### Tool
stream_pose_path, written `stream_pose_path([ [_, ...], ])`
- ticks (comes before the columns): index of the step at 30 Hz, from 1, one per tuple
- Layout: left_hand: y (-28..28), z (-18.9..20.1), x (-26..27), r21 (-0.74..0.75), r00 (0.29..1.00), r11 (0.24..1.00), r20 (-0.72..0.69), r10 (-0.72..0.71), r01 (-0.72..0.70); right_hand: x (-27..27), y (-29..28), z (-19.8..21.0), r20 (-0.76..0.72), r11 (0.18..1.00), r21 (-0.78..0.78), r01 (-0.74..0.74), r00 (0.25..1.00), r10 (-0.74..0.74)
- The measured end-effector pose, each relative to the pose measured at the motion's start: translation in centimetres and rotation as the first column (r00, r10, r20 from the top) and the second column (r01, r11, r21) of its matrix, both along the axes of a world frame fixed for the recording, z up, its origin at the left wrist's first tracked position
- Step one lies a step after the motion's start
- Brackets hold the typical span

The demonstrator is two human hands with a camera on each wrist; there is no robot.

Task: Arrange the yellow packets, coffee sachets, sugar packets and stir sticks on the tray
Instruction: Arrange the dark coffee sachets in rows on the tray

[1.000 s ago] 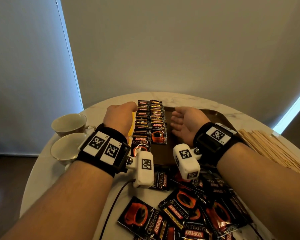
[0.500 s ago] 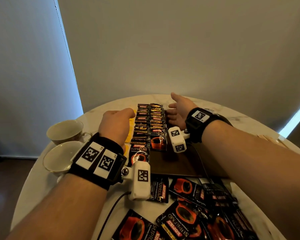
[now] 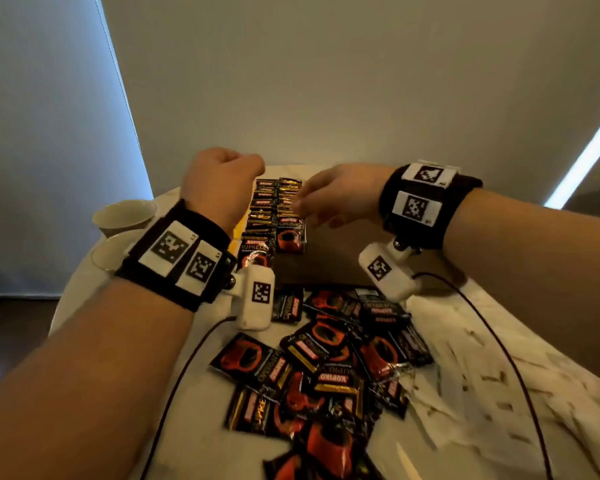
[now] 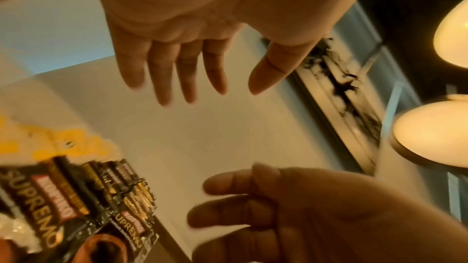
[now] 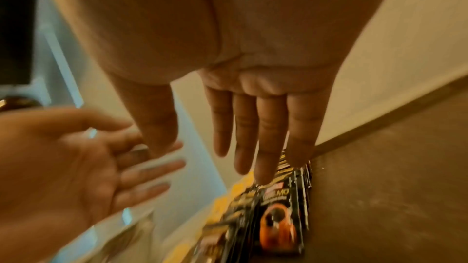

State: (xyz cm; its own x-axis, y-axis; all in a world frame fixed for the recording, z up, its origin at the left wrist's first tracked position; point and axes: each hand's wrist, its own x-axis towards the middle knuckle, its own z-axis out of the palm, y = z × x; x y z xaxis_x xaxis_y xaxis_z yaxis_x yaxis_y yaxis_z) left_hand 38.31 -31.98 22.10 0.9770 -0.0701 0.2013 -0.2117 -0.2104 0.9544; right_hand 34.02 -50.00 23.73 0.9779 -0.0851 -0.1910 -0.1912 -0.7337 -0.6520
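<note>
Two rows of black coffee sachets (image 3: 274, 216) lie overlapped on the left part of the brown tray (image 3: 329, 268), with yellow packets (image 3: 238, 232) just left of them. My left hand (image 3: 222, 181) hovers above the yellow packets; in the left wrist view its fingers (image 4: 187, 71) are straight and hold nothing. My right hand (image 3: 314, 202) hangs palm down over the right sachet row, with straight, empty fingers (image 5: 263, 137) just above the sachets (image 5: 278, 207). A loose pile of coffee sachets (image 3: 326, 358) lies in front of the tray. White sugar packets (image 3: 499, 382) spread out at the right.
Two pale cups (image 3: 123, 213) (image 3: 108, 252) stand at the table's left edge. The right half of the tray (image 5: 392, 177) is bare. Cables (image 3: 174, 386) run from both wrist cameras across the table. A wall stands close behind the round table.
Both hands have lifted off the sachet rows. The right hand turned palm down and swung left over the right row. The head view tipped down, so the loose pile fills more of the picture.
</note>
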Motion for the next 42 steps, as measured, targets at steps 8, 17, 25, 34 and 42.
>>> stream_pose_path([
  [8, 4.6, -1.2, -9.4, 0.504, 0.895, 0.742, -0.202, -0.398, 0.443, -11.6, 4.5, -1.2, -0.329, 0.812, -0.333, -0.48, 0.866, 0.377],
  [17, 9.3, -3.4, -15.7, 0.704, 0.751, 0.305, -0.493, -0.44, 0.641, -17.5, 7.3, -4.0, -0.482, 0.507, -0.537, -0.674, 0.739, 0.471],
  [25, 8.8, -4.8, -16.0, 0.871, 0.896, 0.297, -0.287, -0.34, 0.392, -15.6, 8.2, -4.2, -0.114, 0.716, -0.538, -0.446, 0.88, 0.462],
  [34, 8.1, -4.5, -15.1, 0.876, 0.91, 0.3, -0.29, -0.295, 0.377, -15.0, 8.1, -4.3, -0.179, 0.653, -0.617, -0.439, 0.886, 0.427],
  [42, 8.6, -5.0, -13.3, 0.874, 0.924, 0.336, -0.266, -0.273, 0.351, -13.8, 8.7, -4.8, -0.221, 0.661, -0.585, -0.469, 0.877, 0.427],
])
